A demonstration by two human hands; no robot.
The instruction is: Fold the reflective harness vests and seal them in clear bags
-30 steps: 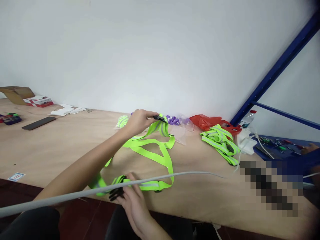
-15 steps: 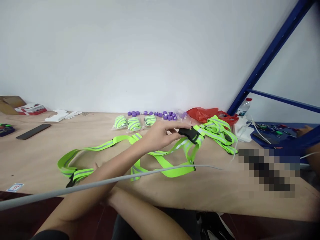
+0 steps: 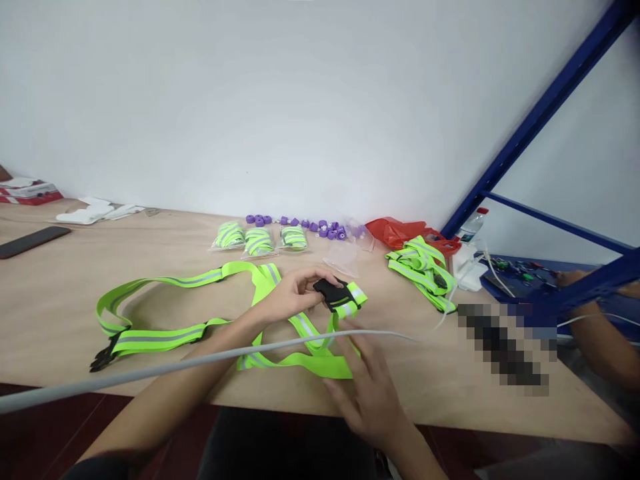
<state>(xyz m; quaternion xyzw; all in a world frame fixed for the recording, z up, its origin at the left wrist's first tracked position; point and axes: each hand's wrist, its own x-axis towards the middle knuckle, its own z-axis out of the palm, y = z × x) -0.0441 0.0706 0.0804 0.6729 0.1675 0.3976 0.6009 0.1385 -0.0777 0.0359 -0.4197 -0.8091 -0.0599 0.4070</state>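
My left hand [image 3: 293,293] pinches a black plastic buckle [image 3: 334,293] at the right end of a neon-yellow reflective harness [image 3: 160,340]. The harness lies spread on the table in loops with grey stripes. At its far left end sits another black buckle [image 3: 104,357], free of either hand. My right hand [image 3: 370,387] is below the held buckle, its fingers apart and slightly blurred, close to the right-hand strap. Whether it touches that strap I cannot tell. Farther right lies a bunched reflective harness [image 3: 420,267].
Several bagged reflective bundles [image 3: 259,243] and purple rolls [image 3: 327,230] stand along the wall. A red plastic bag [image 3: 395,232] is behind the bunched harness. A grey cable [image 3: 200,363] crosses the foreground. At right, another person's arm [image 3: 600,340] shows near the blue frame [image 3: 540,127].
My left hand has brought the buckle left and down, away from the bunched harness. My right hand has swung from the harness's left end to the right side. The view has shifted slightly.
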